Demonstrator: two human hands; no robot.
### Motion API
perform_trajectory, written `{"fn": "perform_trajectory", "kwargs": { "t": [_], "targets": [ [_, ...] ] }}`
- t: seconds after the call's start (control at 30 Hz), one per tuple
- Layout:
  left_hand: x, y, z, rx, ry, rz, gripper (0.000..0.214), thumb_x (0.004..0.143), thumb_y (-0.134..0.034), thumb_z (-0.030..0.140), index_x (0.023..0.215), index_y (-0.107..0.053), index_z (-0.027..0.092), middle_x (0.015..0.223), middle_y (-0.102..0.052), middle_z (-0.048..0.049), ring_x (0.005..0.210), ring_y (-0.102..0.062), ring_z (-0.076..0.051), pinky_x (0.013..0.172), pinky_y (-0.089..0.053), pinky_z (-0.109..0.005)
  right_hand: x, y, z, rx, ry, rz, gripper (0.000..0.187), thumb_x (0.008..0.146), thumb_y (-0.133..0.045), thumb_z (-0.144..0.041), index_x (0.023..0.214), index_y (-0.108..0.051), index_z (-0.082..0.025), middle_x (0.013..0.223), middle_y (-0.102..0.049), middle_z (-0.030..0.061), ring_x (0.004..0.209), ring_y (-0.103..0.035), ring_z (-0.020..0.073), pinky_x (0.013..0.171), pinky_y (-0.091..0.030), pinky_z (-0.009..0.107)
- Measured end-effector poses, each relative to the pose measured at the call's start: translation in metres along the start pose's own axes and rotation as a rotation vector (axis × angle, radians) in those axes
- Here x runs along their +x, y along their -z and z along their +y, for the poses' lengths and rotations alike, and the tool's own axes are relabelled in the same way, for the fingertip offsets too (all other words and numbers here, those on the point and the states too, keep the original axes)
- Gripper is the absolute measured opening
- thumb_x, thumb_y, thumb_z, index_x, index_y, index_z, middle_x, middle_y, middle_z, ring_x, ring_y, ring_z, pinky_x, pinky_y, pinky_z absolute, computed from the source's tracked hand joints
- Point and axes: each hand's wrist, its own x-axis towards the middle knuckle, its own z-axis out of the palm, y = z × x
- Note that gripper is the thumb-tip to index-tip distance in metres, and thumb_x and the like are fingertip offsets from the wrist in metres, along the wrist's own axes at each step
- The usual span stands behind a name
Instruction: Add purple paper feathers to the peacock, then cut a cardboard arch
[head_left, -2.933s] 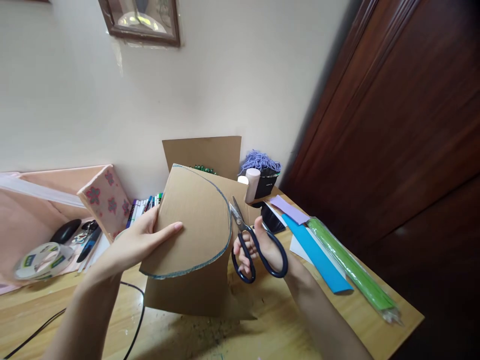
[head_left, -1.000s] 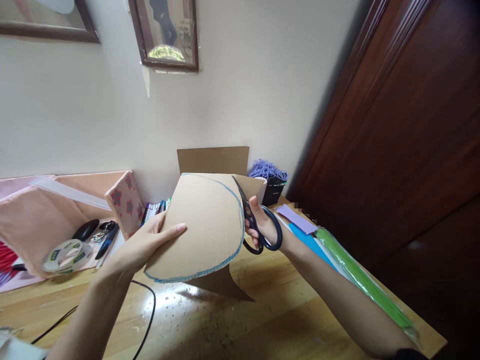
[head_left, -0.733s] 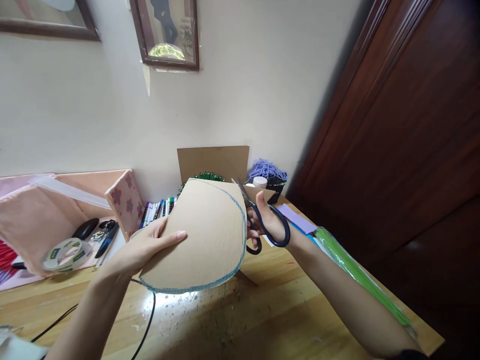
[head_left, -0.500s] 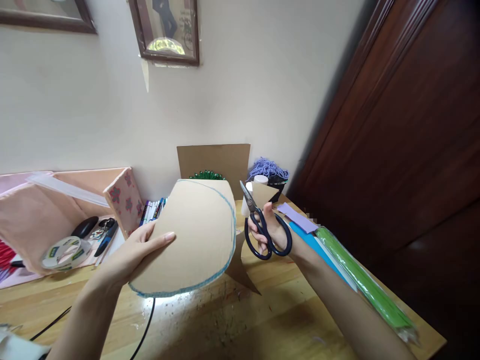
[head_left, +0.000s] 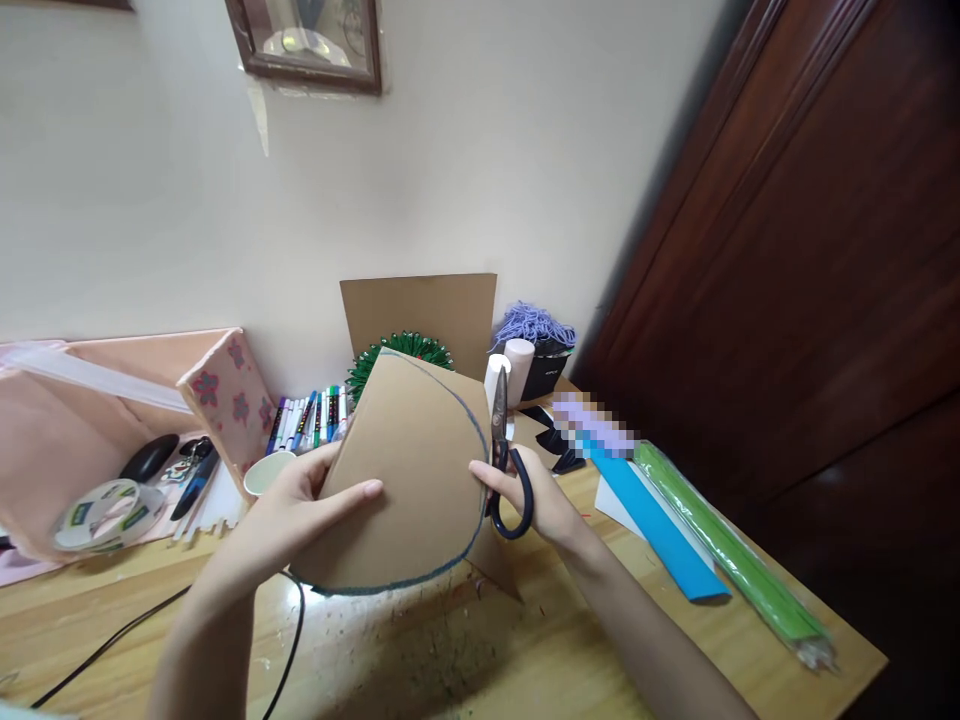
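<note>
My left hand grips a rounded piece of brown cardboard by its left edge, thumb on the front. A blue line runs along the cardboard's curved right and lower edge. My right hand is closed in the handles of dark-blue scissors, whose blades point up beside the cardboard's right edge. A cut-off cardboard scrap lies on the wooden desk below the scissors.
A cardboard box stands at the wall with a green wreath. Markers, a paper cup, a tape roll and a pink box lie left. Blue paper and a green roll lie right. A black cable crosses the desk.
The offcut has come away from the cardboard and dropped to the desk. My right hand has brought the scissors back against the cardboard's right edge, blades upright. The cardboard is turned slightly.
</note>
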Motion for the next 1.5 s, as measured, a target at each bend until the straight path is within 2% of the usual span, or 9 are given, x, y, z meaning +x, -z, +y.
{"fn": "perform_trajectory", "kwargs": {
  "t": [0.23, 0.33, 0.5, 0.57, 0.7, 0.87, 1.07, 1.33, 1.5],
  "targets": [
    [0.033, 0.008, -0.017, -0.281, -0.029, 0.110, 0.045, 0.070, -0.066, 0.053, 0.099, -0.067, 0.017, 0.084, -0.072, -0.0069, 0.073, -0.066, -0.020, 0.060, -0.049, -0.023, 0.018, 0.006, 0.008, 0.067, 0.006, 0.193, 0.038, 0.075, -0.063, -0.047, 0.055, -0.047, -0.018, 0.048, -0.051, -0.0029, 0.045, -0.053, 0.0117, 0.047, -0.042, 0.024],
    [0.040, 0.014, -0.025, -0.384, -0.068, 0.001, 0.047, 0.074, -0.062, 0.053, 0.102, -0.067, 0.015, 0.089, -0.072, -0.0098, 0.078, -0.066, -0.021, 0.063, -0.049, -0.024, 0.029, 0.012, 0.013, 0.190, 0.018, 0.225, 0.038, 0.073, -0.066, -0.046, 0.057, -0.046, -0.018, 0.049, -0.048, -0.0046, 0.044, -0.049, 0.0104, 0.047, -0.042, 0.023],
    [0.037, 0.007, -0.020, -0.202, -0.011, -0.278, 0.032, 0.073, -0.069, 0.038, 0.098, -0.069, 0.016, 0.088, -0.072, -0.0084, 0.074, -0.066, -0.019, 0.069, -0.049, -0.026, 0.042, 0.017, 0.020, 0.237, 0.023, 0.150, 0.033, 0.074, -0.068, -0.043, 0.062, -0.050, -0.018, 0.057, -0.051, -0.0042, 0.052, -0.049, 0.0090, 0.053, -0.042, 0.022],
    [0.039, 0.000, -0.018, -0.195, -0.028, -0.227, 0.030, 0.073, -0.069, 0.038, 0.094, -0.070, 0.017, 0.089, -0.072, -0.0084, 0.077, -0.066, -0.020, 0.070, -0.050, -0.027, 0.044, 0.015, 0.022, 0.331, -0.006, 0.152, 0.035, 0.076, -0.063, -0.049, 0.068, -0.054, -0.017, 0.059, -0.053, -0.0032, 0.053, -0.050, 0.0095, 0.053, -0.043, 0.022],
    [0.048, -0.013, -0.021, -0.267, -0.038, 0.049, 0.035, 0.067, -0.073, 0.038, 0.092, -0.068, 0.014, 0.095, -0.072, -0.0116, 0.086, -0.067, -0.024, 0.070, -0.052, -0.030, 0.043, 0.006, 0.028, 0.522, -0.107, 0.121, 0.046, 0.077, -0.053, -0.063, 0.077, -0.055, -0.016, 0.053, -0.050, -0.0043, 0.044, -0.046, 0.0087, 0.050, -0.047, 0.026],
    [0.054, -0.034, -0.029, -0.469, -0.109, 0.259, 0.049, 0.067, -0.075, 0.032, 0.110, -0.062, 0.012, 0.111, -0.067, -0.0139, 0.102, -0.063, -0.026, 0.083, -0.052, -0.034, 0.039, -0.009, 0.024, 0.474, -0.118, 0.014, 0.046, 0.075, -0.057, -0.061, 0.078, -0.055, -0.015, 0.052, -0.048, -0.0054, 0.044, -0.047, 0.0080, 0.055, -0.051, 0.028],
    [0.054, -0.054, -0.031, -0.620, -0.107, 0.277, 0.057, 0.069, -0.075, 0.027, 0.121, -0.056, 0.015, 0.120, -0.063, -0.0129, 0.110, -0.059, -0.026, 0.087, -0.052, -0.035, 0.037, -0.014, 0.012, 0.311, -0.138, 0.023, 0.048, 0.067, -0.065, -0.062, 0.074, -0.052, -0.016, 0.051, -0.047, -0.0062, 0.044, -0.046, 0.0079, 0.053, -0.049, 0.026],
    [0.052, -0.061, -0.034, -0.590, -0.143, 0.362, 0.049, 0.073, -0.071, 0.031, 0.117, -0.059, 0.012, 0.119, -0.063, -0.0134, 0.111, -0.059, -0.026, 0.087, -0.053, -0.036, 0.032, -0.011, 0.032, 0.462, -0.105, -0.234, 0.082, 0.054, -0.033, -0.091, 0.084, -0.052, -0.017, 0.060, -0.049, -0.0020, 0.052, -0.051, 0.0126, 0.065, -0.051, 0.036],
    [0.049, -0.065, -0.033, -0.568, -0.164, 0.350, 0.049, 0.074, -0.070, 0.033, 0.117, -0.058, 0.010, 0.117, -0.065, -0.0130, 0.107, -0.061, -0.025, 0.090, -0.051, -0.035, 0.023, -0.023, 0.039, 0.295, -0.079, -0.292, 0.080, 0.065, -0.020, -0.087, 0.086, -0.052, -0.017, 0.063, -0.047, -0.0007, 0.056, -0.052, 0.0146, 0.068, -0.048, 0.035]
  ]
}}
